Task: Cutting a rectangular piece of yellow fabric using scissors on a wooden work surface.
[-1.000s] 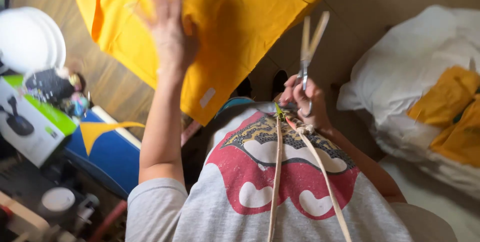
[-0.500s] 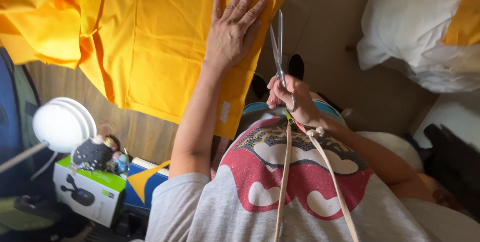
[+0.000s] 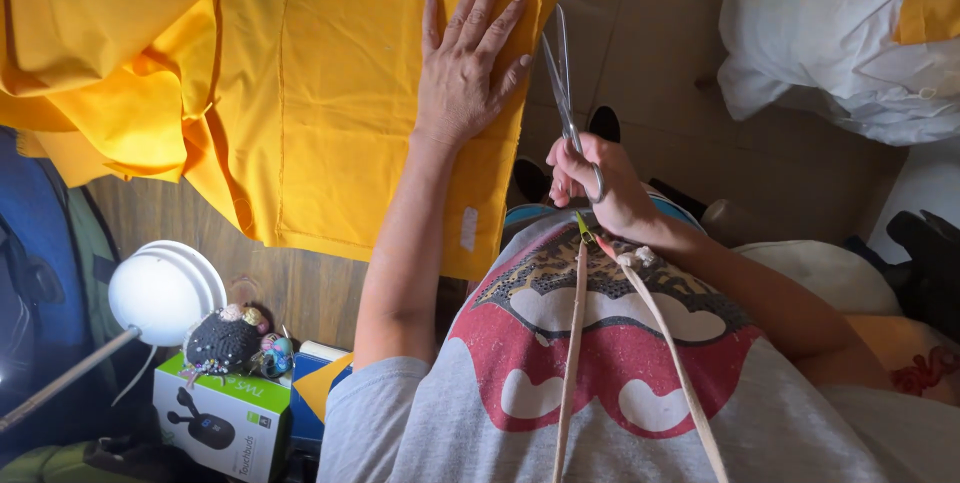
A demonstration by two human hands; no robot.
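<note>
Left hand (image 3: 465, 68) flat, fingers spread, on yellow fabric (image 3: 330, 93); right hand (image 3: 595, 183) grips scissors (image 3: 562, 83) just beside fabric's edge. Green-white box (image 3: 222, 423) and white lamp (image 3: 165, 293) sit below fabric.

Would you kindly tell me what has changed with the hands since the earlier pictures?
The left hand, blurred in the air a second ago, has come down flat on the yellow fabric. The right hand still grips the scissors, blades pointing away beside the fabric's edge.
</note>
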